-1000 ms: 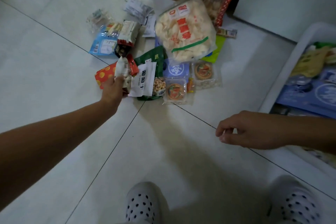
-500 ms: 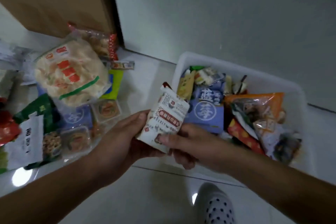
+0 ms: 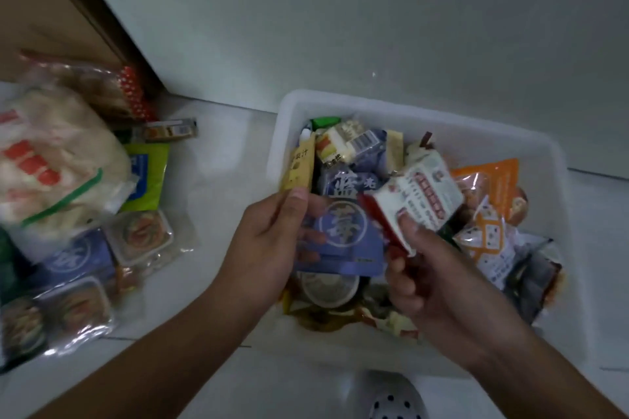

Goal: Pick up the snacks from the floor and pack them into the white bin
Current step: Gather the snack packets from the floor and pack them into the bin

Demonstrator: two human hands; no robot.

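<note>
The white bin (image 3: 452, 133) stands on the floor at the right, filled with several snack packets. A purple-blue packet (image 3: 347, 231) lies in its middle, with an orange one (image 3: 490, 184) to the right. My right hand (image 3: 429, 279) pinches a white-and-red snack packet (image 3: 425, 197) by its lower corner and holds it tilted above the bin's contents. My left hand (image 3: 272, 241) hangs over the bin's left edge beside the purple-blue packet, fingers loosely curled, holding nothing I can see. More snacks lie on the floor to the left, among them a big bag of pale crackers (image 3: 58, 163).
The floor pile also holds a green-yellow packet (image 3: 146, 177), clear sealed trays (image 3: 146, 235) and a small bar (image 3: 170, 129). A cardboard box (image 3: 51, 10) stands behind the pile. A white wall panel rises behind the bin. My spotted slipper (image 3: 396, 398) is below it.
My left hand lifted the white-and-red packet from the pile and passed it to my right hand, then let go. My right hand has carried it over the bin.
</note>
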